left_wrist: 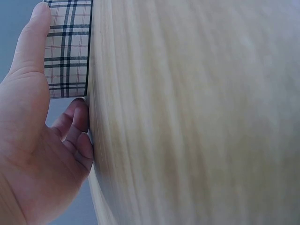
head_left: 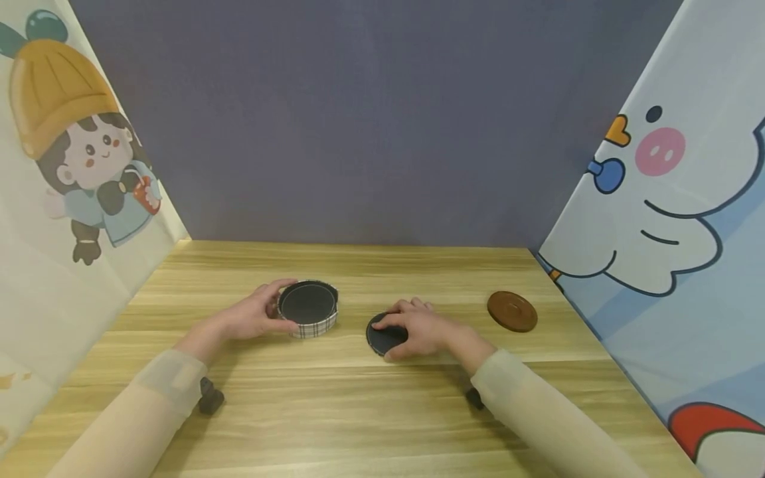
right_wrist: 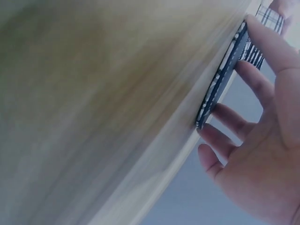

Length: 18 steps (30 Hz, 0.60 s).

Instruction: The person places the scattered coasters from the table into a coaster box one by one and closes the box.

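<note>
A low round coaster holder point(head_left: 308, 303) with a plaid side and a black disc filling its top stands left of centre on the table. My left hand point(head_left: 257, 316) grips its left side, thumb at the near edge and fingers round the far side. In the left wrist view the thumb lies along the plaid wall point(left_wrist: 68, 56). To the right, a thin black round coaster point(head_left: 379, 340) lies flat under my right hand point(head_left: 423, 329). Thumb and fingers hold it by its rim, with one fingertip on its top. The right wrist view shows its patterned edge point(right_wrist: 219, 79).
A brown round coaster point(head_left: 512, 311) lies on the right part of the wood-grain table point(head_left: 335, 418). Behind stands a grey panel point(head_left: 358, 133). Panels with cartoon prints flank the table on the left and right.
</note>
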Each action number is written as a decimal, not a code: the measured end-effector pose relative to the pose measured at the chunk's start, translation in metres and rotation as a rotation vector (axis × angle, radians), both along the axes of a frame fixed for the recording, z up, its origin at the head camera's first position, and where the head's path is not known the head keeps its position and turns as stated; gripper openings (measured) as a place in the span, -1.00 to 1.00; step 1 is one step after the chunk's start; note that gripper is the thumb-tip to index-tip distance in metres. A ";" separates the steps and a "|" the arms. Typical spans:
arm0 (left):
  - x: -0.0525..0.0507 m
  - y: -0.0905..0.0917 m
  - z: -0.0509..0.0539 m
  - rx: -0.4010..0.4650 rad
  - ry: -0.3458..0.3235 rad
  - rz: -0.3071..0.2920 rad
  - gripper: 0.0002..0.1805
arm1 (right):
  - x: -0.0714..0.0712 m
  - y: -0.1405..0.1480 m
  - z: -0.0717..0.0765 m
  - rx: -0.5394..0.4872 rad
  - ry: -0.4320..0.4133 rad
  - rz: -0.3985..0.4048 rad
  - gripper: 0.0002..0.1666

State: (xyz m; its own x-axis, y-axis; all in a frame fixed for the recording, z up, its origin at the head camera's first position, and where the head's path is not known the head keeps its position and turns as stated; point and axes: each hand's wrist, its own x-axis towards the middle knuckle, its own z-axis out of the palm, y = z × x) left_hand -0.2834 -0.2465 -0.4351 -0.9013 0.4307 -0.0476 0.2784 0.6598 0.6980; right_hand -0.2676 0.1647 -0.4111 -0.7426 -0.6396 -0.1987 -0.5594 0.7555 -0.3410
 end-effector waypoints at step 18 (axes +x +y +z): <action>0.003 0.001 0.002 0.002 0.009 0.001 0.23 | 0.019 0.013 0.002 0.000 -0.059 0.044 -0.24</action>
